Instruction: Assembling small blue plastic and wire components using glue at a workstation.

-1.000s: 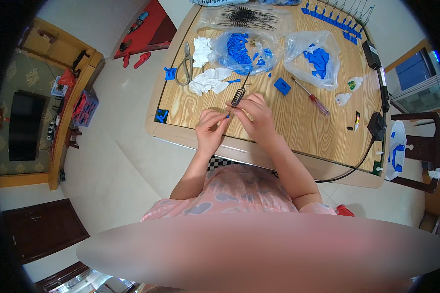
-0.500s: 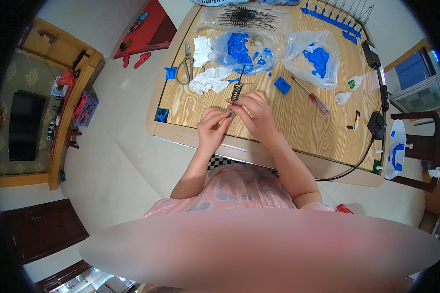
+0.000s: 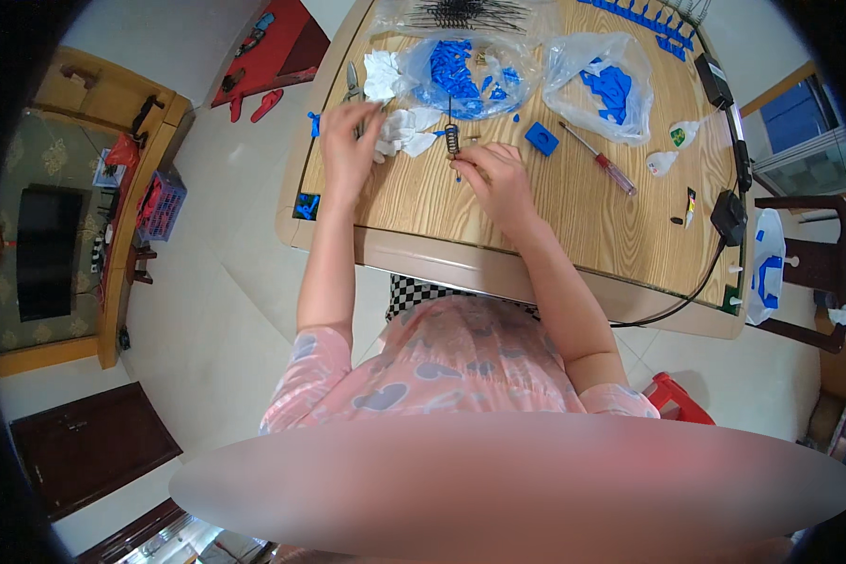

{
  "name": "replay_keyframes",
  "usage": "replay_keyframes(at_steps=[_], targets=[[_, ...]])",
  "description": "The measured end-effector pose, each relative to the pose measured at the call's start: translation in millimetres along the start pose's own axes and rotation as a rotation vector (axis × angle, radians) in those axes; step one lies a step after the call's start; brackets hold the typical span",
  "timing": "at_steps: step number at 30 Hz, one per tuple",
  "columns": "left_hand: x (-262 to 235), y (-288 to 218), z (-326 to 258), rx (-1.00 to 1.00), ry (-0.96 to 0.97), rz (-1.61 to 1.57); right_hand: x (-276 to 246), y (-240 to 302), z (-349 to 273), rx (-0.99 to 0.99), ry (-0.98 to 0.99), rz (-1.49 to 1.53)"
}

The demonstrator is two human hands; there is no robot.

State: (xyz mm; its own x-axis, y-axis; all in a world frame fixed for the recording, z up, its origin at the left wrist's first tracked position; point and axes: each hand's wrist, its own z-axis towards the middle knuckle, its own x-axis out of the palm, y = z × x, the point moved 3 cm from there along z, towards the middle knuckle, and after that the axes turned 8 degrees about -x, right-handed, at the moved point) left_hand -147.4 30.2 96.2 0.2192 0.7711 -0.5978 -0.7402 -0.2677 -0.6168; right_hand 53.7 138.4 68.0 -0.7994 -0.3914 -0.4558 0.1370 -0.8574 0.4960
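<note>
A black coil spring (image 3: pixel 452 141) with long straight wire ends stands nearly in line with my body, and a small blue tip shows at its near end. The thumb and fingers of my right hand (image 3: pixel 500 188) pinch it near its lower end. My left hand (image 3: pixel 346 155) is over the handles of a pair of metal scissors (image 3: pixel 352 79), fingers bent and thumb apart. That hand hides the handles, so contact is unclear. White crumpled cloths (image 3: pixel 408 132) lie between the hands. Beyond the spring sits a clear bag of blue pieces (image 3: pixel 453 64).
To the right are a blue block (image 3: pixel 540 138), a screwdriver (image 3: pixel 600 162) and another clear bag (image 3: pixel 620 56) with blue pieces. Black springs (image 3: pixel 465 13) are heaped at the far side. A black cable (image 3: pixel 691 315) crosses the table's near right edge (image 3: pixel 667 318).
My left hand has let go of the spring's near end and moved left and away to the scissors. My right hand keeps hold of the spring. The view has shifted slightly.
</note>
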Motion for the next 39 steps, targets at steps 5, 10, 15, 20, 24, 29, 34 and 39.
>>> replay_keyframes(at_steps=[5, 10, 15, 20, 24, 29, 34, 39], targets=[[29.5, 25.2, 45.4, 0.078, 0.05, 0.337, 0.1, -0.1, -0.8, 0.002, -0.015, 0.01], [42.7, 48.5, 60.7, 0.13, 0.108, 0.324, 0.2, -1.3, -2.5, -0.007, -0.023, 0.0], [52.5, 53.8, 70.6, 0.132, 0.072, 0.309, -2.4, 0.4, -1.3, 0.0, -0.016, 0.012], [43.6, 61.1, 73.4, 0.07, 0.003, 0.09, 2.4, -0.9, -1.2, -0.012, -0.029, 0.023], [12.6, 11.7, 50.8, -0.068, 0.003, -0.16, -1.5, -6.5, -4.2, 0.009, -0.021, 0.013], [8.4, -26.7, -34.8, 0.107, 0.233, -0.073, -0.9, -4.4, -3.3, 0.023, -0.008, 0.015], [22.1, -37.8, -57.5, 0.259, 0.329, -0.033, -0.3, -2.7, -1.9, 0.02, -0.013, 0.028], [25.4, -46.4, -58.1, 0.333, 0.292, 0.099, -1.0, -1.5, -1.9, 0.02, -0.016, 0.018]])
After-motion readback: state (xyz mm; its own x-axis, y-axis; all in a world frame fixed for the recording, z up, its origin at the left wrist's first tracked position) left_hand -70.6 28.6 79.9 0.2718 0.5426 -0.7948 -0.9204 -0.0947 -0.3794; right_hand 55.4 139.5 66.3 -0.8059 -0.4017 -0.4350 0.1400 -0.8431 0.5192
